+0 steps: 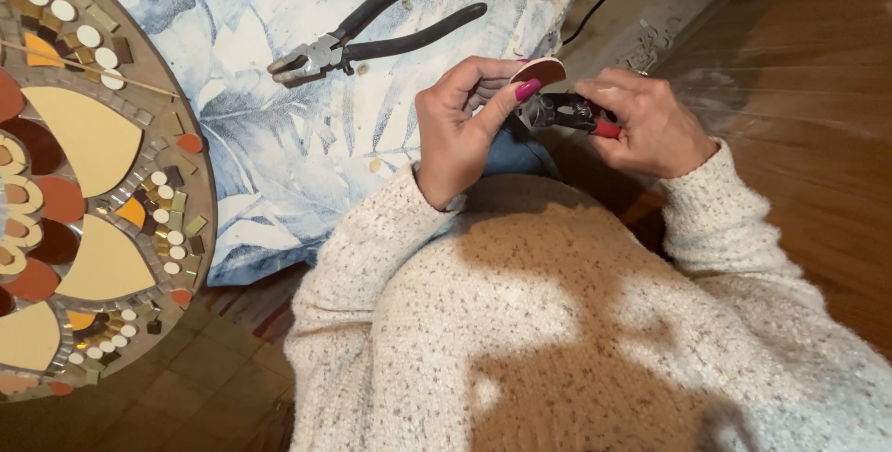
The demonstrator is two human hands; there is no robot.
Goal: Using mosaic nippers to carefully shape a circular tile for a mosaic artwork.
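- Left hand (462, 127): clenched on a small rounded tile piece (542, 70), pinched between thumb and fingers, held up above the lap and not resting on the floor.
- Right hand (650, 122): closed round the red handles of a pair of nippers (567, 112), head pointing left toward the tile piece.
- Key relation: tile piece just above and slightly left of the nipper head, near or touching it; contact hidden by the fingers, so cannot tell for sure. Long axis of the nippers roughly level, running from right hand to left; tile piece held edge-on across it. Left hand the nearer to the tile piece, already gripping it.
- Beyond the hands: black-handled pliers (372, 29) lying loose on a leaf-patterned cloth (279, 136), handles toward the cloth's far right corner, well apart from both hands.
- At the cloth's left edge: round mosaic panel (93, 192) of cream, brown and orange pieces, partly overlapping the cloth.
- Wooden floor (799, 62) to the right.
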